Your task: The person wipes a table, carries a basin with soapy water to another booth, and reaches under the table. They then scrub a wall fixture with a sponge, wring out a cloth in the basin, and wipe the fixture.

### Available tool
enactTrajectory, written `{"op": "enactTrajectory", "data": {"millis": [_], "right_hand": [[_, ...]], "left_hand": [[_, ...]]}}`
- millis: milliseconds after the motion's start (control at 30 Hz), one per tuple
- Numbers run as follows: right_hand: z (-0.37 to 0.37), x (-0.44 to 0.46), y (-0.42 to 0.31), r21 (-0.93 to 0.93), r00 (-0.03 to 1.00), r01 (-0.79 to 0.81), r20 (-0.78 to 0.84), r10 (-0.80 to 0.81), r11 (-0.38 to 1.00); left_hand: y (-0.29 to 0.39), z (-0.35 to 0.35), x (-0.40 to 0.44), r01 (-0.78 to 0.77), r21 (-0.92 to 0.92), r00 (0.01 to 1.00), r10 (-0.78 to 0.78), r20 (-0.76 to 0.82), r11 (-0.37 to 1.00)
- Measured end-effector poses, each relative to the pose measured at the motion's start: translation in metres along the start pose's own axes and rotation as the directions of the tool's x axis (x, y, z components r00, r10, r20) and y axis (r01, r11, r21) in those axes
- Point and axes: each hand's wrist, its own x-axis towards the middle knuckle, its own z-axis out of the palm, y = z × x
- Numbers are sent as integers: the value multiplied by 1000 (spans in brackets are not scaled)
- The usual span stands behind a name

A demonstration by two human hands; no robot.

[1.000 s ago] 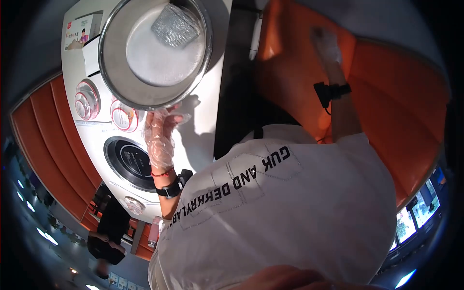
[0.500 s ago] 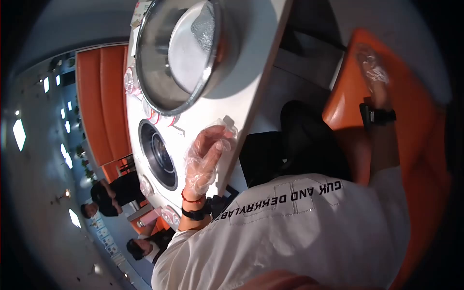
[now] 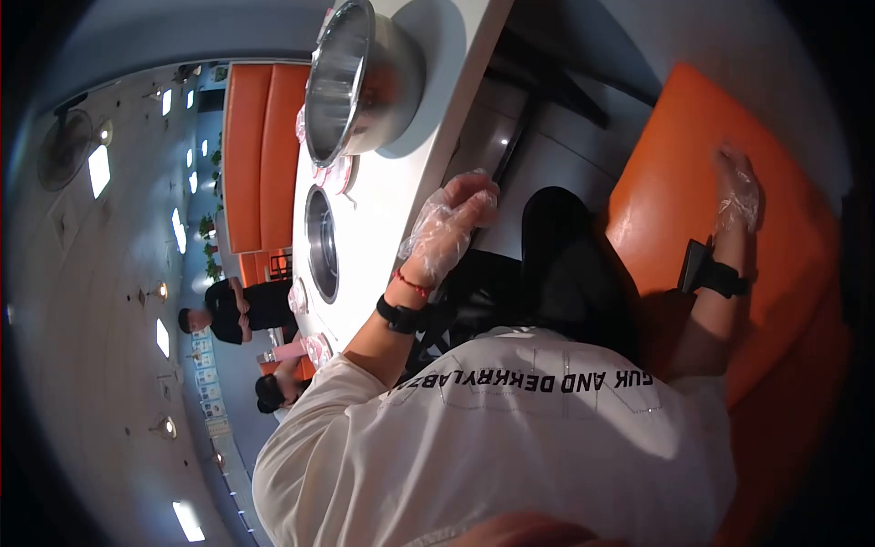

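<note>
Left hand (image 3: 450, 224): just beside the near edge of the white table (image 3: 387, 196), fingers half bent toward the thumb; cannot tell whether the tips meet, or whether the hand touches the edge
Left glove (image 3: 433, 244): clear, crinkled plastic, catching the light
Left wrist: red bracelet (image 3: 412, 284) close to the glove, black band (image 3: 399, 316) next to it, nearer the elbow
Right hand (image 3: 736, 190): well apart from the left, over the orange seat (image 3: 670, 164), fingers pointing away from the body and dimly lit; cannot tell whether they are spread or pressed together, or whether the hand rests on the seat
Right glove (image 3: 740, 208): clear plastic too
Right wrist: black strap (image 3: 723, 279), with a dark box (image 3: 695, 264) on the side facing the left hand
Basin (image 3: 396, 87): metal, on the table, ahead of the left hand and to its left, touching neither hand; inner wall in view, bottom hidden
Dishes (image 3: 335, 175): pinkish, left of the left hand, partly behind the basin
Inset (image 3: 322, 244): round and dark, set in the table left of the left hand
Legs (image 3: 583, 255): black-clad, between the hands
Bench (image 3: 264, 155): orange, beyond the table, far left of the left hand
Onlooker (image 3: 260, 305): in black, past the table on the left hand's side
</note>
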Motion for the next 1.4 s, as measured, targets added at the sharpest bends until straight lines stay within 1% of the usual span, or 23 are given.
{"op": "enactTrajectory", "data": {"millis": [100, 200, 233, 333, 433, 533, 633, 700, 733, 833, 933, 1033, 1133, 1167, 1200, 1233, 1267, 1300, 1400], "right_hand": [[-8, -3, -13, -225, 999, 16, 34, -8, 974], [-6, 7, 7, -116, 998, 25, 66, -17, 993], [-8, -4, -12, -207, 999, -27, 17, 31, 978], [-9, -19, -14, -37, 999, 35, 17, -34, 999], [-6, -21, -9, 28, 998, 61, 19, -62, 998], [-13, -19, -23, -108, 999, -15, 43, 19, 994], [-3, -12, -4, 55, 996, 80, 24, -82, 995], [3, -3, 12, 77, 991, 129, 14, -130, 989], [5, -1, 18, 87, 989, 149, 6, -151, 985], [8, -1, 18, 203, 994, 103, 10, -107, 974], [-3, -11, 2, -26, 987, 154, -33, -155, 988], [3, -6, 16, 13, 964, 260, -56, -258, 966], [8, 0, 28, 133, 953, 300, -81, -291, 945], [8, -1, 27, 222, 962, 274, -61, -267, 936], [8, -5, 22, 179, 950, 310, -83, -300, 934], [5, -12, 12, 134, 936, 348, -104, -336, 928], [2, -14, 4, 83, 918, 387, -128, -375, 918], [0, -9, 7, 153, 927, 375, -87, -365, 914], [6, -15, 2, 306, 951, 308, -116, -285, 901]], "left_hand": [[-10, 1, 6, 10, -27, 996, -13, -91, 1000], [-10, 0, 7, 20, 31, 990, -15, -139, 999], [-13, 0, 9, 22, 46, 990, -15, -143, 999], [-17, -2, 15, 28, 89, 988, -14, -154, 996], [-17, 6, 20, 34, 100, 987, -17, -163, 994], [-8, 15, 31, -15, 98, 983, 32, -181, 995], [9, 22, 35, -98, 110, 972, 119, -204, 989], [14, 19, 38, -148, 97, 964, 166, -209, 984], [15, 17, 39, -145, 90, 962, 162, -221, 985], [18, 10, 39, -119, 94, 957, 139, -254, 989], [19, 10, 39, -187, 71, 958, 198, -209, 980], [20, 6, 47, -213, 139, 933, 243, -265, 967], [32, 12, 49, -200, 259, 936, 263, -236, 945], [31, 16, 53, -171, 268, 942, 237, -239, 948], [31, 23, 58, -151, 287, 953, 216, -212, 946], [30, 29, 63, -154, 370, 962, 224, -155, 916], [31, 37, 68, -119, 378, 972, 186, -144, 918], [32, 45, 74, -86, 388, 980, 148, -134, 918], [31, 59, 89, -30, 266, 984, 75, -163, 964]]}}
